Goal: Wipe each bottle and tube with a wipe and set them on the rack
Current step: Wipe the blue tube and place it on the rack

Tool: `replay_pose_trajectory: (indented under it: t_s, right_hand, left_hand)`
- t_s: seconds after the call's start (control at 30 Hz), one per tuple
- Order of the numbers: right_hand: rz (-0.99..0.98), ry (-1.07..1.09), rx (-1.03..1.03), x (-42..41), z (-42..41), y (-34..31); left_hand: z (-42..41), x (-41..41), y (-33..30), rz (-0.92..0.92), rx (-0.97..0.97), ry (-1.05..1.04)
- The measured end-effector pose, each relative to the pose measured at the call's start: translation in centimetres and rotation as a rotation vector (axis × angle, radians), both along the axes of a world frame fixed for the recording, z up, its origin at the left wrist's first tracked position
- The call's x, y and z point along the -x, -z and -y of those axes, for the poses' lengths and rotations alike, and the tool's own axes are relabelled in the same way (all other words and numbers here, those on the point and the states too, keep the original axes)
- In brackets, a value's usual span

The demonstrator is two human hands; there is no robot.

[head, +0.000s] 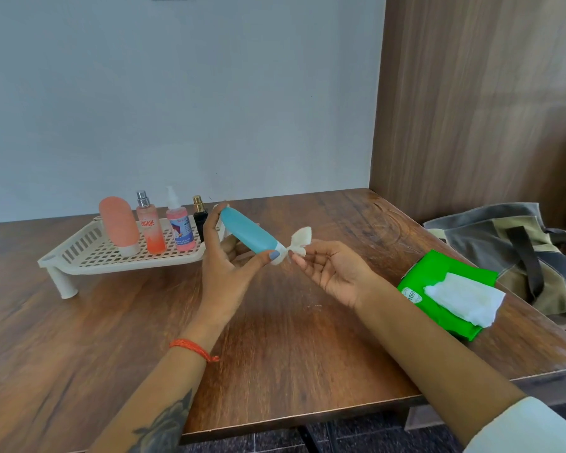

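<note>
My left hand (pixel 224 273) grips a teal tube (pixel 247 233) above the table, its cap end pointing right. My right hand (pixel 327 273) pinches a small crumpled white wipe (pixel 299 243) that touches the tube's white cap. On the white perforated rack (pixel 89 248) at the left stand a salmon tube (pixel 119 223), an orange spray bottle (pixel 149 227), a pink pump bottle (pixel 180 228) and a small dark perfume bottle (pixel 200 220).
A green pack of wipes (pixel 438 289) with a white wipe (pixel 464 297) pulled out lies at the table's right edge. A grey and olive bag (pixel 510 253) sits beyond it. A wooden panel wall rises on the right.
</note>
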State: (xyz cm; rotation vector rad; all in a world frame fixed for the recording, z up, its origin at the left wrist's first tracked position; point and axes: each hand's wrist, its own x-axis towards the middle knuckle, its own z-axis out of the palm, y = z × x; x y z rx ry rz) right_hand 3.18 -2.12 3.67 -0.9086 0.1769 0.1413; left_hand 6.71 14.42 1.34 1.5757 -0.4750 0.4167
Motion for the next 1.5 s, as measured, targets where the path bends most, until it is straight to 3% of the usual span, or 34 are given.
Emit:
replay_pose_trajectory:
  t_s: [0.13, 0.27, 0.37, 0.43, 0.47, 0.53, 0.6, 0.8, 0.97, 1.1, 1.23, 1.37, 1.5]
  right_hand:
    - [0.047, -0.028, 0.360, -0.1, -0.7, 0.6]
    - [0.059, -0.124, 0.317, 0.1, -0.9, 0.5]
    - [0.102, -0.012, 0.269, 0.1, -0.7, 0.3]
    - [0.140, 0.107, 0.359, 0.0, -0.6, 0.3]
    - [0.171, 0.189, 0.502, -0.1, -0.6, 0.4]
    - [0.257, 0.384, 1.040, -0.4, -0.5, 1.0]
    - [0.350, 0.426, 1.482, -0.5, -0.5, 1.7]
    - [0.364, 0.213, 1.810, -1.0, -0.6, 2.5]
    - [0.393, 0.194, 1.782, -1.1, -0.6, 2.8]
    - [0.540, 0.371, 1.437, -1.0, -0.9, 1.8]
    - [0.548, 0.243, 1.190, -1.2, -1.3, -0.8]
    - [0.552, 0.007, 1.161, -1.8, -1.6, -3.1]
    - [0.573, -0.068, 1.312, -2.1, -1.9, -3.9]
  left_hand:
    - [0.0, 0.1, -0.1, -0.010, 0.026, 0.017]
    - [-0.1, 0.1, -0.1, -0.022, 0.040, 0.024]
    - [-0.2, 0.0, -0.2, -0.036, 0.087, 0.032]
    - [-0.2, -0.1, -0.2, -0.055, 0.102, 0.050]
    - [-0.1, -0.1, -0.2, -0.068, 0.108, 0.064]
    - [-0.2, -0.1, -0.1, -0.086, 0.108, 0.091]
    - [-0.2, -0.2, 0.0, -0.082, 0.102, 0.106]
    - [-0.1, -0.2, 0.2, -0.074, 0.099, 0.120]
    - [-0.1, 0.2, 0.1, -0.099, 0.064, 0.152]
    - [-0.1, 0.3, 0.0, -0.117, 0.038, 0.171]
    - [0.0, 0.5, 0.0, -0.152, 0.004, 0.206]
    - [-0.1, 0.9, -0.2, -0.157, -0.026, 0.220]
    - [-0.2, 0.8, -0.3, -0.160, -0.023, 0.235]
